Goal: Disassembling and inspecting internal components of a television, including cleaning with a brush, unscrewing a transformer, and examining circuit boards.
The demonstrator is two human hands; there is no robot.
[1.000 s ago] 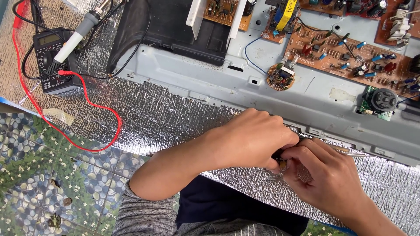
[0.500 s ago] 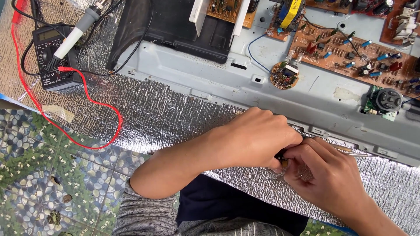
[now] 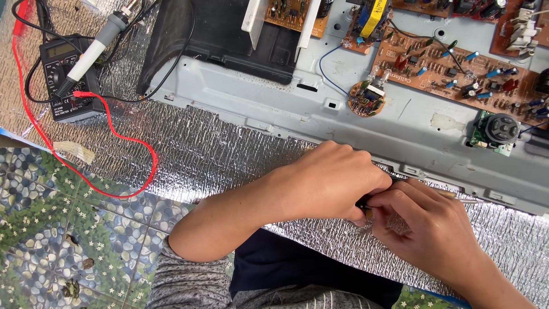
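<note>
Here, in the head view, both hands meet at the near edge of a grey chassis [image 3: 320, 109] that lies across a silver foil mat [image 3: 217, 151]. The left hand [image 3: 329, 180] curls into a loose fist, knuckles up, its fingers folded down over a small dark part [image 3: 364, 202] that peeks out between the two hands. The right hand [image 3: 434, 229] comes in from the near right, its fingertips pinched together against the same dark part, touching the left hand. What that part is cannot be told, since the hands cover nearly all of it; it sits just near of the chassis edge, over the foil. A thin metal rod [image 3: 466, 199] pokes out to the right from behind the right hand, lying along the chassis lip.

Farther off, a brown circuit board [image 3: 452, 71] with small coloured components rests on the chassis at the far right, and a small round board [image 3: 366, 98] sits left of it, joined by a blue wire [image 3: 326, 68]. A green module with a round black knob [image 3: 498, 130] lies near the right edge. At the far left a black multimeter [image 3: 66, 86] stands on the foil, a soldering iron [image 3: 94, 48] laid across it, and a red lead [image 3: 123, 143] loops from it over the mat. Nearest the camera are a patterned pebble floor [image 3: 63, 229], a grey sleeve [image 3: 189, 283] and dark cloth [image 3: 303, 269].
</note>
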